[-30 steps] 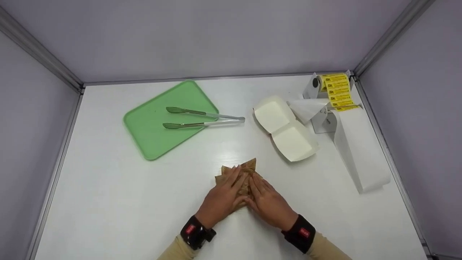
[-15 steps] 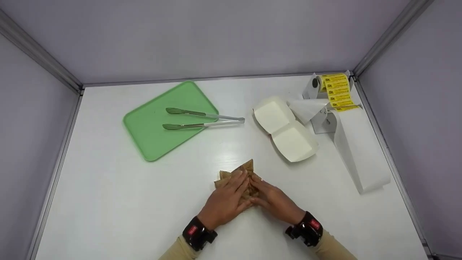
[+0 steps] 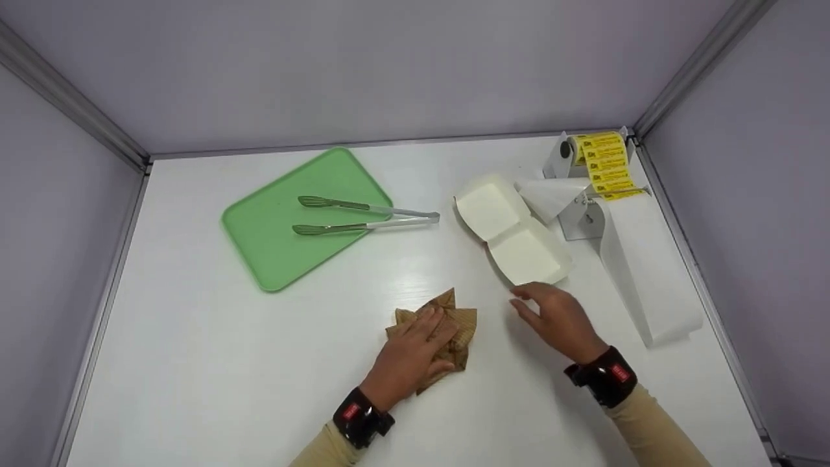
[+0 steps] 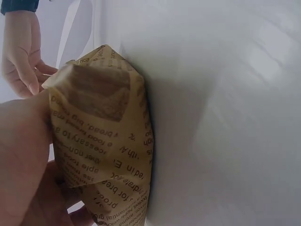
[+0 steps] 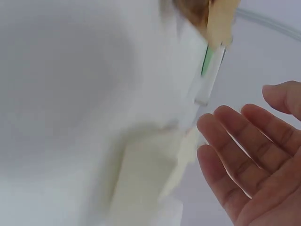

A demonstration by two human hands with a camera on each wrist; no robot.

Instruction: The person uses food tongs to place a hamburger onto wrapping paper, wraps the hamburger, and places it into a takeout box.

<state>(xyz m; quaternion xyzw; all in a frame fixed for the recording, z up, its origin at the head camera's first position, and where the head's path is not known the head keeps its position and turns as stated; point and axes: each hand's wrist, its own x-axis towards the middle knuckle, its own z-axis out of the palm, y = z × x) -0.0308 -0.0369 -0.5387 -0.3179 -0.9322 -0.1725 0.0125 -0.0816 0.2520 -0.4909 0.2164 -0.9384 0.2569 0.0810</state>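
Brown printed paper, folded into a wrapped bundle [image 3: 463,324], lies on the table's near middle; what it wraps is hidden. My left hand [image 3: 408,357] rests flat on top of it, fingers fairly straight. In the left wrist view the wrapper [image 4: 101,141] shows lines of dark lettering and a darker patch. My right hand [image 3: 561,321] is off the bundle, to its right, over the near edge of an opened white clamshell box [image 3: 525,253]. The right wrist view has that hand's fingers [image 5: 258,146] relaxed, holding nothing, with the box [image 5: 146,174] a little apart from them.
Tongs [image 3: 402,220] lie across the right edge of a green tray [image 3: 272,253] at the back left. A label dispenser [image 3: 580,220] with a yellow sticker roll [image 3: 606,162] stands at the back right, its white backing strip [image 3: 648,272] trailing forward.
My right hand has left the wrapped bundle and moved right to the clamshell box. The left hand stays on the bundle, whose right side is now uncovered.
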